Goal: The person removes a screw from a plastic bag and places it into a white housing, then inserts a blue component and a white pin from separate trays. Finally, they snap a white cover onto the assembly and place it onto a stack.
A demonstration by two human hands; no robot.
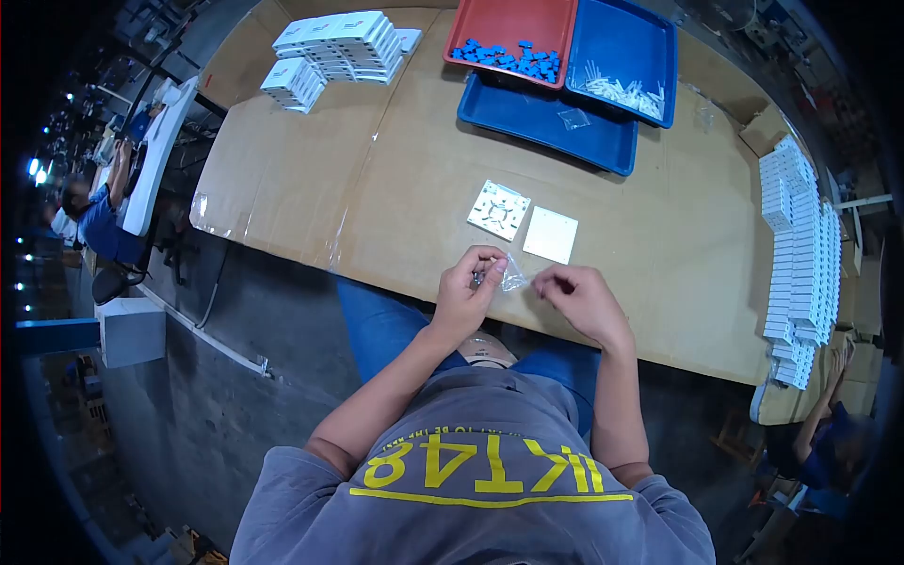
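My left hand [463, 294] is closed around a small clear plastic bag [512, 275], with its thumb and forefinger pinching it. Something small and dark shows by the fingers, too small to name. Just right of the bag, my right hand [586, 303] has its fingers pinched together; what they hold, if anything, I cannot make out. Beyond my hands, a white square tray-like part [499, 210] with moulded clips inside lies on the table. Beside it rests a flat white square cover [550, 234].
Cardboard covers the table [282, 188]. At the back are a red tray [513, 24] of blue pieces, a blue tray [626, 47] of white sticks, and a lower blue tray [537, 122]. White boxes [344, 47] and stacked white parts [800, 254] flank them. Other people sit at both sides.
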